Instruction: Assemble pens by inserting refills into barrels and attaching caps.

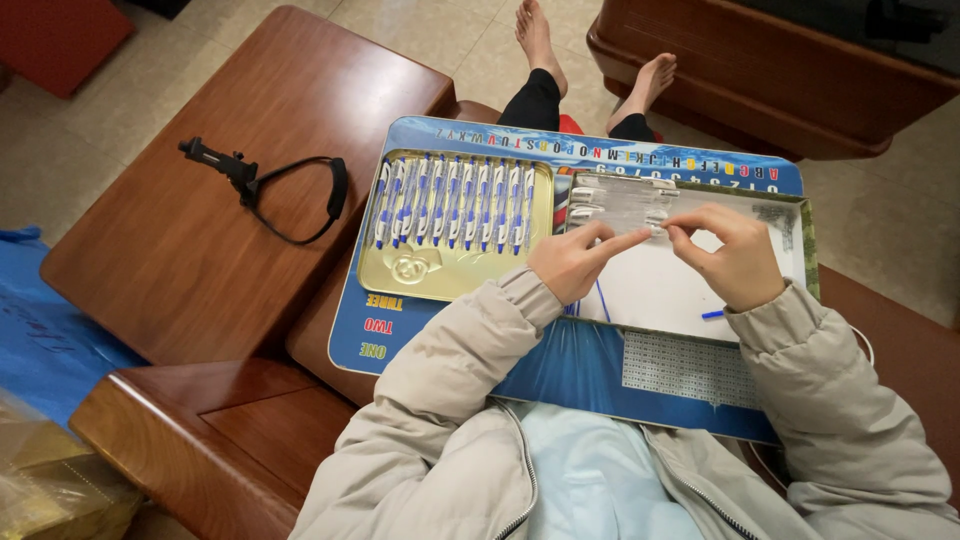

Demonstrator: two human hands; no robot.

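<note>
A tiny part pinched between both hands' fingertips [660,226] is too small to identify.

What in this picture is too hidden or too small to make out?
Head view only:
- What the right hand and left hand pinch: too small, covered by fingertips.
- Clear parts in the white tray: blurred.
- Tray's near edge: hidden by both sleeves.
- Pens in the gold tray: details too small.

Pale beige floor tiles [440,30] run under glossy reddish-brown wooden furniture: a broad low table [200,240] at left, a dark wooden bench [760,90] across the top right. A blue plastic sheet [40,330] covers the floor at far left.
</note>
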